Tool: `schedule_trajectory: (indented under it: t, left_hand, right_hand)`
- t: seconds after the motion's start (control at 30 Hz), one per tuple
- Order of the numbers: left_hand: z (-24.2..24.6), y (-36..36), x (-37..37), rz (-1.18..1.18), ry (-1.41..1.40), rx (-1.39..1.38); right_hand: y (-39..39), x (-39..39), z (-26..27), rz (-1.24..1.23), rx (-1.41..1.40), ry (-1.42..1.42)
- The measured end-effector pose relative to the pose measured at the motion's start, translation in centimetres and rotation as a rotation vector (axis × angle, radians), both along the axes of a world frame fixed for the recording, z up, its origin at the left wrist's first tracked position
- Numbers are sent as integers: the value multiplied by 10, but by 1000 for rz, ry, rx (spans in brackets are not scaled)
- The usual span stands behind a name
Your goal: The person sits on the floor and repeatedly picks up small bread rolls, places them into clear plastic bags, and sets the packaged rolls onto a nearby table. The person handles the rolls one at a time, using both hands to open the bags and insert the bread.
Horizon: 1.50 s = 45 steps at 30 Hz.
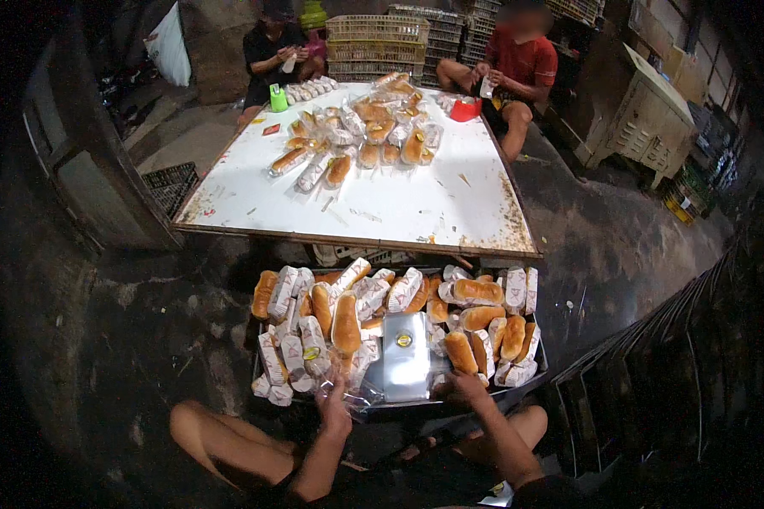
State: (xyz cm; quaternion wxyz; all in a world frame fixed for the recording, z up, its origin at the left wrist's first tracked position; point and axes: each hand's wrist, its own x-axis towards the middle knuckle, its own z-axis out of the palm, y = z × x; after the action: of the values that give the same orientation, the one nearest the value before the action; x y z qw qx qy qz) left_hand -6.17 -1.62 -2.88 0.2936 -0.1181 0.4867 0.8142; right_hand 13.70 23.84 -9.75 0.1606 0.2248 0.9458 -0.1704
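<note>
Before me sits a dark tray [543, 375] full of golden-brown bread rolls, many in white printed paper sleeves. Thin clear plastic [364, 399] is gripped in my left hand [335, 402], just under a large bread roll [346, 323]; whether the fingers also touch this roll is unclear. My right hand [470, 387] grips the lower end of another bread roll [460, 353], its fingertips partly hidden. Between the hands lies a stack of clear plastic bags [407, 366] with a round yellow label [404, 340].
Beyond the tray stands a white table [382, 213] bearing a heap of bagged rolls [377, 121], a green tape dispenser [278, 98] and a red one [465, 111]. Two people [527, 60] sit at its far corners, handling small packages. Stacked plastic crates [377, 51] rise behind.
</note>
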Motion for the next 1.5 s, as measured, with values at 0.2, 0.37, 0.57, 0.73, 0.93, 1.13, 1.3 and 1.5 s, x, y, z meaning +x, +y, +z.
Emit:
schedule_trajectory:
  t: [0.2,0.37,0.57,0.73,0.93,1.13,1.3,1.5]
  left_hand:
    - [47,-23,-32,366,41,50]
    - [46,21,32,159,117,91]
    - [11,19,50,-149,-82,327]
    - [13,-2,16,-353,-103,470]
    - [35,5,30,-278,-191,281]
    - [45,-5,63,-132,-132,209]
    - [48,-20,36,-406,-206,554]
    - [52,-13,47,-320,-77,463]
  right_hand:
    - [-13,-13,61,-271,-111,466]
    - [-104,-53,148,-132,-559,527]
    - [-142,-63,124,-495,-893,566]
    - [-154,-71,127,-414,-1021,590]
    - [-163,-90,123,-715,-1122,741]
    - [-166,-86,140,-591,-1066,758]
    - [-176,-78,135,-537,-1028,762]
    - [-168,-97,167,-566,-1131,739]
